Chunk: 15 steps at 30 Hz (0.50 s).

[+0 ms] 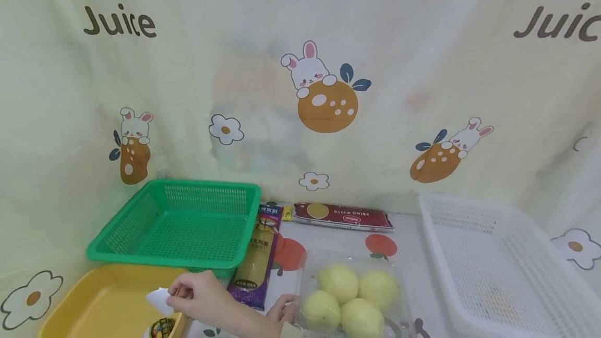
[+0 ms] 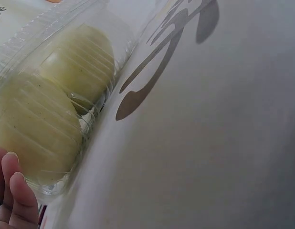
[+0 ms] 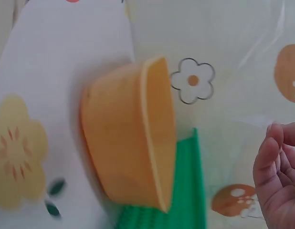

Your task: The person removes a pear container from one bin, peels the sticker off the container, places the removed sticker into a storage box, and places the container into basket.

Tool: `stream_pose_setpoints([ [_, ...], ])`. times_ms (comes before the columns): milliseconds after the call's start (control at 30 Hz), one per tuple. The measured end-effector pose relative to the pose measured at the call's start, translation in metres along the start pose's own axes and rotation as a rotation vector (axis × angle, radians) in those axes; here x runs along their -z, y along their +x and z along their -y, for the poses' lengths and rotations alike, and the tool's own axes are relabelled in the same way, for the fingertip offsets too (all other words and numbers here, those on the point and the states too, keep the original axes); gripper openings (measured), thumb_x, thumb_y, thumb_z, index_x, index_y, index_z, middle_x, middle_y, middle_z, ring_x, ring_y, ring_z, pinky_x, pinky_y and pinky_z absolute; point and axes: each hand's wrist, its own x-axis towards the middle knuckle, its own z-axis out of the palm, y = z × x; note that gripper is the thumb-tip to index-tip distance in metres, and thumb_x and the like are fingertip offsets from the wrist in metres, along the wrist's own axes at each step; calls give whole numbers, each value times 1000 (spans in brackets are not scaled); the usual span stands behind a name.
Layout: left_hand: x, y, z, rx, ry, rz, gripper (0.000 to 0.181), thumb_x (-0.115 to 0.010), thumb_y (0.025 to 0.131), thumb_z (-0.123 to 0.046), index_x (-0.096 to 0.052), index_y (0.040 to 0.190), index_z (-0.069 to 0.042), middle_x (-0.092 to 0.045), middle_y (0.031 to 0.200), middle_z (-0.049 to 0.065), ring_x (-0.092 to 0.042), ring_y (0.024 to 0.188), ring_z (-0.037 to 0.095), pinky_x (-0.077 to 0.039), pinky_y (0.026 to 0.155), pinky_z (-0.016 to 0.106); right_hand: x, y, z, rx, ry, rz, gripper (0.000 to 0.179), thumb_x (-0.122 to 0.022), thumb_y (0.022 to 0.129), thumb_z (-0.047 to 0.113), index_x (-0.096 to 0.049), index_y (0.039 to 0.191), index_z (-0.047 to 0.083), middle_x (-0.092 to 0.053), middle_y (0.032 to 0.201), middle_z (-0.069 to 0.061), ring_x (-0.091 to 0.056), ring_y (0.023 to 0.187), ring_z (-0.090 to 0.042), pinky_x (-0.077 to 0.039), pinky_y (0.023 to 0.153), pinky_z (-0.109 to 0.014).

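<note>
In the head view, my right hand (image 1: 199, 296) reaches across to the left and pinches a small white piece of paper-like material (image 1: 159, 300) above the yellow bin (image 1: 108, 301). The right wrist view shows its thumb and fingertips (image 3: 270, 143) pressed together. My left hand (image 1: 283, 309) is at the left side of a clear plastic box (image 1: 310, 270) of pale yellow-green round fruit (image 1: 338, 283). Its loosely bent fingers (image 2: 21, 195) overlap the box's corner in the left wrist view; its thumb is hidden.
A green basket (image 1: 202, 233) stands behind the yellow bin, which has a round colourful label (image 1: 161, 327) at its near edge. A purple pasta packet (image 1: 255, 260) lies beside the basket. At the back is a red packet (image 1: 345, 216); a white basket (image 1: 474, 265) stands right.
</note>
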Motion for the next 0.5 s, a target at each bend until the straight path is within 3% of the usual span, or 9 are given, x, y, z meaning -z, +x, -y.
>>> stream_pose_setpoints([
  [33,-1,-13,-28,-15,-21,6,26,-43,94,-15,-49,104,8,-59,72,6,-55,61,12,-46,54,23,-5,2,-2,-14,-11,3,7,-57,87,5,-61,87,-1,-56,64,4,-46,52,5,-43,51,-12],
  [67,-2,-21,-42,-31,-50,0,28,-45,92,-18,-50,103,7,-60,73,6,-55,60,10,-45,52,21,-9,3,-5,-30,-18,9,7,-58,87,6,-61,87,0,-55,64,5,-46,53,5,-43,52,-11],
  [200,-3,-22,-40,-53,-92,14,31,-45,92,-20,-49,106,8,-63,83,15,-57,65,14,-47,53,24,-21,2,-20,-68,-18,6,6,-59,86,6,-61,84,1,-56,63,5,-46,53,6,-42,53,-10],
  [367,-4,-25,-42,-5,-84,9,29,-45,93,-20,-52,106,4,-62,80,11,-55,62,14,-46,51,24,-24,0,-32,-83,81,-45,5,-60,83,1,-60,80,-4,-57,61,2,-48,45,1,-44,47,-13],
  [500,-2,-25,-45,-12,-64,-14,30,-45,92,-21,-52,105,5,-61,76,8,-54,60,13,-45,49,23,-26,3,-36,-78,35,-60,5,-63,81,1,-61,78,-2,-58,62,2,-50,45,0,-44,47,-12],
])
